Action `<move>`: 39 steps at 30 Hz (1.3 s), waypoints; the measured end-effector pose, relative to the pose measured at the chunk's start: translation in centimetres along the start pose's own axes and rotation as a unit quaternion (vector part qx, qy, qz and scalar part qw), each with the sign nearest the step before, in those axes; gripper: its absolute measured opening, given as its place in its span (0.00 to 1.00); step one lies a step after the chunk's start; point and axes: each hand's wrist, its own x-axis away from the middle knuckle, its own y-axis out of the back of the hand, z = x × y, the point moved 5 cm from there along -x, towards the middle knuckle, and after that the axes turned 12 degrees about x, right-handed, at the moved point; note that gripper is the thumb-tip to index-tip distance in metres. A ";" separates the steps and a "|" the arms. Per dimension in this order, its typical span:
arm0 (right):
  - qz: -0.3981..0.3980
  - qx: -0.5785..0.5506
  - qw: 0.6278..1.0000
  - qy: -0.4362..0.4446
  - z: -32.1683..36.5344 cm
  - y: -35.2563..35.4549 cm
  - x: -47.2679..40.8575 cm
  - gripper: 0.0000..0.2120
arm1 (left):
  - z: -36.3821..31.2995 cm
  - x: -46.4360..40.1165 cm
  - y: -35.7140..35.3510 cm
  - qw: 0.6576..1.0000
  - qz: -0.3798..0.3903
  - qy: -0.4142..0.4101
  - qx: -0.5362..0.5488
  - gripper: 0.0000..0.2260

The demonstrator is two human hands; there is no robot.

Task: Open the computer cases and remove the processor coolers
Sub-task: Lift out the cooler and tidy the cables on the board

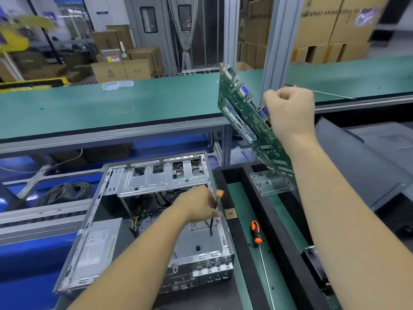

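Computer case lies on its side at lower left, its side panel off and the inside bare. The right hand is raised above the tabletop, fingers curled round the edge of a green circuit board that hangs tilted in the air, well clear of the case. The left hand reaches into the case by its right wall, fingers curled round dark cables; something orange shows just past its knuckles, too blurred to name.

Judging by this, the case is already open and the board is out, so the step in hand looks like clearing the board away. No cooler is plainly visible, so how far that part has gone cannot be told. The next move seems to call for setting the board down somewhere safe and freeing the cables without snagging them.

Counted: one open case, one board, one orange-handled screwdriver lying in the black-edged tray to the right, and two hands.
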 end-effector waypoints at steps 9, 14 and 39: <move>0.042 0.089 0.990 0.096 1.7 -4.8 5.5 0.15 | -0.8 1.9 4.4 0.564 -0.097 0.128 0.810 0.29; 0.077 0.105 0.971 0.203 4.4 -6.6 8.8 0.12 | -1.6 2.9 1.3 0.483 -0.054 0.115 0.866 0.37; 0.280 0.095 0.922 -0.250 -8.5 -5.3 6.3 0.34 | -1.5 5.1 0.7 0.257 -0.032 0.016 0.966 0.14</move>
